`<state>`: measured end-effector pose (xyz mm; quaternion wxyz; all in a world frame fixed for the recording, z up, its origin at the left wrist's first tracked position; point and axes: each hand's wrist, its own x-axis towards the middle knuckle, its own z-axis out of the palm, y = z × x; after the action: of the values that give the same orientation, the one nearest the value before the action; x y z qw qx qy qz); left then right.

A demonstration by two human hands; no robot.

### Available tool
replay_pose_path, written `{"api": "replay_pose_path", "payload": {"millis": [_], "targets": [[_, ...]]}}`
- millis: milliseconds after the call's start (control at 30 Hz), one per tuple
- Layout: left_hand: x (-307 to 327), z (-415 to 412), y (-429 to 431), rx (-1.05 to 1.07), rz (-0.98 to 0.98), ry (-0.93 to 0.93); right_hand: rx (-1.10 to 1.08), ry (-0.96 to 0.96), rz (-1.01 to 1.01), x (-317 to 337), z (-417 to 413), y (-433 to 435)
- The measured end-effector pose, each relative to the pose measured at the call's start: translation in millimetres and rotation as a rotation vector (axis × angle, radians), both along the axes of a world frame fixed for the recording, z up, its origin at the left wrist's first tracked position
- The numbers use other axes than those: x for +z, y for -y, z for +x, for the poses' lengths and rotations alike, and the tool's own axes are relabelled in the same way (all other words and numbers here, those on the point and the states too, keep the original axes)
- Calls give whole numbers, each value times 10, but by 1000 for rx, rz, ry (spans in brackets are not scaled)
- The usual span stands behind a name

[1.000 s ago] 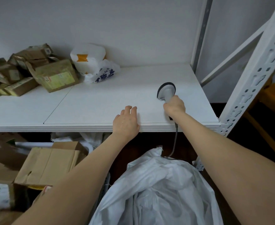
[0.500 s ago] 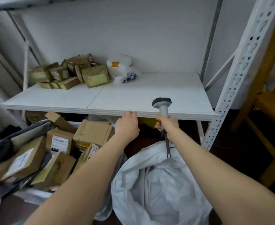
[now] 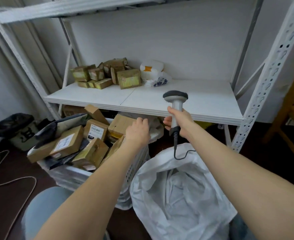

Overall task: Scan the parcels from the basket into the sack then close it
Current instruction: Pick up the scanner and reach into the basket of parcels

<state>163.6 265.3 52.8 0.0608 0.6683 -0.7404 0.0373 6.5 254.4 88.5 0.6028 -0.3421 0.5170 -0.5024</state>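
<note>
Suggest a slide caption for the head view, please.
Right hand grips the scanner; left hand reaches over the parcel basket beside the open sack.

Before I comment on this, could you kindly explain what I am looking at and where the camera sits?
The camera is worn on a person's head, looking down along both bare arms. The right hand grips a corded scanner. The left hand is empty, reaching over a white basket heaped with parcels. Beside the basket stands an open white sack. Behind is a white shelf carrying more small boxes and a white bag.
</note>
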Motion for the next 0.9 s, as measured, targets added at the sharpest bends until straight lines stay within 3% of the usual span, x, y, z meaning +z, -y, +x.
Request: {"api": "replay_pose_path", "payload": {"millis": [133, 400, 533, 700, 900], "targets": [[-172, 42, -121, 23, 67, 15, 52, -23, 72, -428, 29, -65], [-644, 167, -90, 65, 184, -16, -61, -41, 187, -965, 14, 140], [-879, 85, 53, 42, 260, 18, -135, -34, 106, -1023, -11, 413], [-1008, 11, 417, -4, 245, 11, -95, -170, -40, -847, 4, 892], [-848, 264, 857, 52, 157, -70, -66, 7, -182, -289, 375, 1390]]}}
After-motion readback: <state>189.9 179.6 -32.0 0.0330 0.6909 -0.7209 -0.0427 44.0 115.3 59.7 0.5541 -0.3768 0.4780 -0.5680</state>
